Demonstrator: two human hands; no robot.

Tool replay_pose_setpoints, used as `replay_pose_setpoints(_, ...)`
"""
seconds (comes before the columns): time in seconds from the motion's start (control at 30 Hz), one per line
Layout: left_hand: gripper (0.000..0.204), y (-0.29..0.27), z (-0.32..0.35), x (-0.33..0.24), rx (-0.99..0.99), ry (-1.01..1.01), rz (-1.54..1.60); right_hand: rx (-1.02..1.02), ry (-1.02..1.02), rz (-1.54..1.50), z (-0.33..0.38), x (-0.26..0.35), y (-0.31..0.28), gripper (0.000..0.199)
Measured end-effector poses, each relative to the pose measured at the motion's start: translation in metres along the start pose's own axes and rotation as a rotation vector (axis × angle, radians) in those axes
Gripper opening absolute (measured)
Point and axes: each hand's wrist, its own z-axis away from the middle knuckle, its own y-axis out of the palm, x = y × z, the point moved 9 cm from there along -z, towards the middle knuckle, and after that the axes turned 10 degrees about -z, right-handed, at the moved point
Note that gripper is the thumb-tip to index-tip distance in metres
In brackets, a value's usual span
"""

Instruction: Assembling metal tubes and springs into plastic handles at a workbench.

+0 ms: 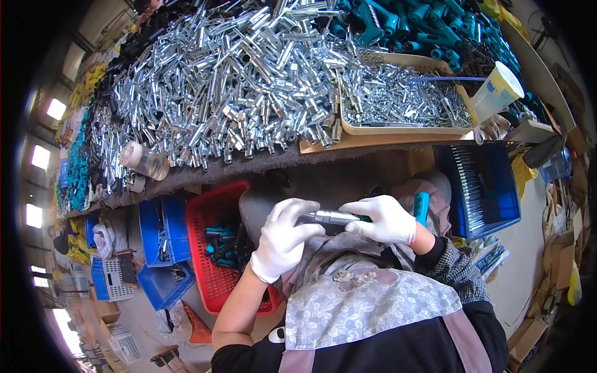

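Observation:
Both hands wear white gloves and meet over my lap, just below the bench edge. Between them lies a silver metal tube (334, 217), roughly level, with a dark end toward the right. My left hand (283, 239) has its thumb and fingers closed round the tube's left end. My right hand (384, 219) grips the tube's right end, palm down. Past the right hand's wrist side sticks up a rounded teal handle (421, 207); the hand hides whether it joins the tube. A patterned grey apron (367, 304) covers my lap.
A large heap of silver metal fittings (249, 81) covers the bench, beside a tray (407, 130) of small parts. Behind are teal pistol-shaped bodies (429, 28). A cup (497, 93) and clear bottle (146, 161) stand near the edge. Below sit a red basket (199, 248) and blue bin (507, 186).

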Motion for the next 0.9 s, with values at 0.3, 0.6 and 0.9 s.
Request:
replay_pose_setpoints(0.3,0.024,0.004,0.002,-0.001,-0.036,-0.039,0.06,0.027,-0.01,0.123,-0.001,0.003,0.003,0.041)
replay_pose_setpoints(0.6,0.026,0.008,0.001,-0.006,-0.035,-0.03,0.039,0.03,-0.02,0.127,-0.003,-0.002,0.005,0.043)
replay_pose_setpoints(0.9,0.025,0.01,-0.012,-0.002,-0.094,-0.132,0.39,0.211,0.044,-0.441,-0.004,-0.006,-0.001,0.056)
